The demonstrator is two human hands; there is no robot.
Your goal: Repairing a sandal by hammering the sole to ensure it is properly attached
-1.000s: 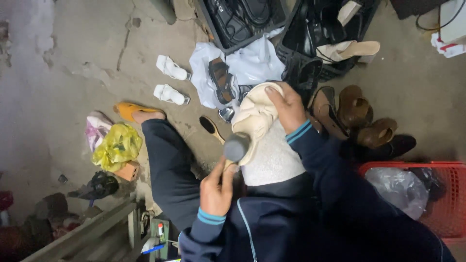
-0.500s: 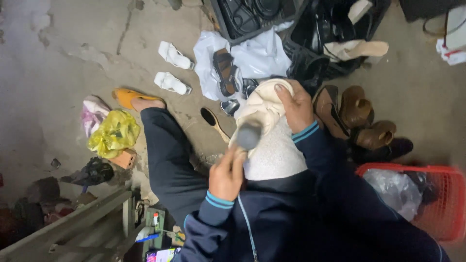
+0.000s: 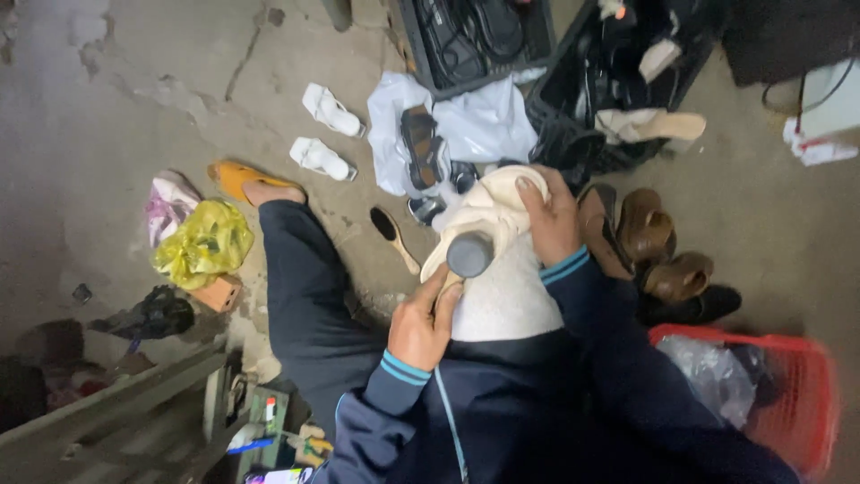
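Note:
My left hand (image 3: 423,321) grips a small tool with a round grey end (image 3: 469,254), pressed against a cream shoe (image 3: 488,213). My right hand (image 3: 551,220) holds that shoe from the right, over a white cloth (image 3: 506,300) spread on my lap. My left leg in dark trousers stretches to an orange sandal (image 3: 235,178) on the concrete floor.
Two white sandals (image 3: 324,134), a wooden-handled brush (image 3: 392,236) and a white plastic bag (image 3: 475,121) lie ahead. Black crates (image 3: 502,36) with footwear stand at the top. Brown shoes (image 3: 663,246) and a red basket (image 3: 788,394) are on the right, a yellow bag (image 3: 204,244) on the left.
The view shifted slightly. My left hand and the grey-ended tool stayed against the cream shoe, moving a little along it; my right hand kept its hold.

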